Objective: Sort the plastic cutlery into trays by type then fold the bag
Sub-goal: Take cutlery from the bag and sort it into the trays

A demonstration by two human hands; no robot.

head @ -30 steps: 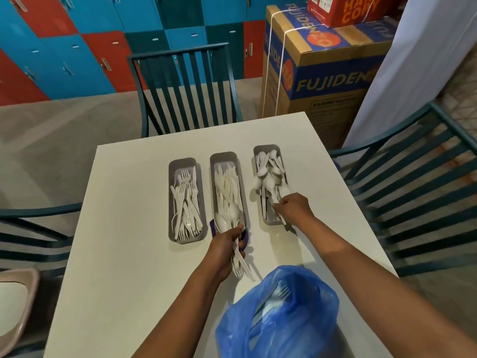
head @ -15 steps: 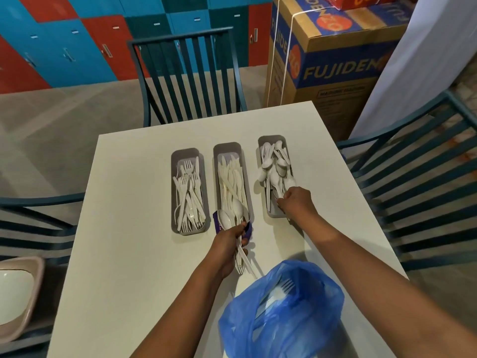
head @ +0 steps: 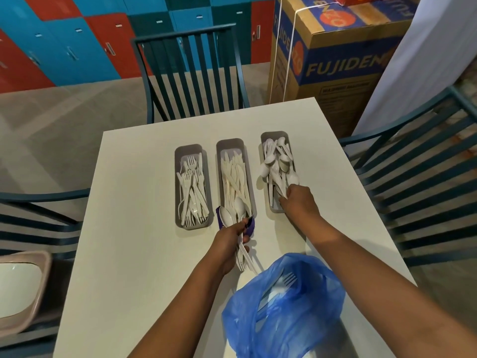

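Since half a second ago, my right hand [head: 296,202] hasn't left the right grey plastic tray [head: 275,211] at one o'clock, fingers curled among white spoons [head: 277,164]. Left hand [head: 229,244] grips a bundle of white cutlery [head: 233,215]. Crumpled blue plastic bag [head: 284,311] lies at six o'clock.

Canteen or staff room; coloured lockers [head: 77,47], slatted chairs [head: 191,73], stacked cartons [head: 335,60]

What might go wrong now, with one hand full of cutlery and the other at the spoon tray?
The spoon tray is heaped, and one spoon already hangs over its side; it may fall onto the table. The left hand grips a mixed bundle; pieces could slip. Forks remain in the blue bag.
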